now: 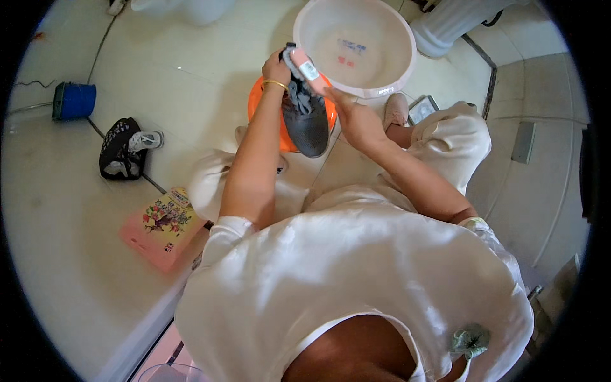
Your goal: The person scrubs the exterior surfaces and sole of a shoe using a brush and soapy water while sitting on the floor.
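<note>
My left hand point(276, 69) is closed around the heel end of a grey sneaker point(308, 130), whose toe points toward me. A pink-handled brush point(308, 69) lies across the shoe's opening, near its laces and grey lining. My right hand point(360, 122) grips the brush by the handle's near end. Directly below the shoe is an orange basin point(256, 108), partly hidden by the shoe and my left forearm. Beyond my right hand stands a wide pale pink basin point(408, 71), holding what looks like cloudy water.
On the tiled floor to the left are a blue tub point(77, 100), a black mesh bag point(113, 143) with a white shoe point(146, 140), and a pink detergent packet point(164, 229). A white pedestal point(439, 32) stands at the far right. My slippered foot point(396, 109) is beside the pale basin.
</note>
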The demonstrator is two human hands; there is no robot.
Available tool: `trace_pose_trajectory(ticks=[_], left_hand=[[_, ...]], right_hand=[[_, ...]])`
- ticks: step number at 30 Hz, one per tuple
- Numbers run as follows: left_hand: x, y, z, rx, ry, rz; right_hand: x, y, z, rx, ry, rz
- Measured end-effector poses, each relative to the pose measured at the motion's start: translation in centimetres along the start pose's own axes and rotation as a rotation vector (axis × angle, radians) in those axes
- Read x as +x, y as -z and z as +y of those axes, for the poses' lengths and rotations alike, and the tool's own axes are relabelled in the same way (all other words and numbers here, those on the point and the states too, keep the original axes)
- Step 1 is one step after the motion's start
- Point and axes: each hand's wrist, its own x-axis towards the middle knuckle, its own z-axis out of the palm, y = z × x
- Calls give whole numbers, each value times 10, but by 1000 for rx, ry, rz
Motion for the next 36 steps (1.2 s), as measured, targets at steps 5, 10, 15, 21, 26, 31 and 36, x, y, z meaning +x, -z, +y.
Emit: trace_pose_trajectory(ticks=[5,10,15,21,26,31,36], left_hand=[[-12,-4,18,61,26,-95],[-10,8,-2,109,15,30],[-20,6,8,54,51,127],[-28,25,1,190,140,131],[-43,50,-2,296,308,343],[-51,52,-33,2,511,528],[-67,58,-20,-137,589,498]], right_hand=[[52,-31,25,-166,-201,-122],[24,-16,26,33,-132,-48],[2,-14,5,-116,-226,-385],[81,-14,61,20,-165,-7],[39,50,30,433,-331,-137],[17,53,30,551,-424,-222],[15,22,9,351,-42,-222]])
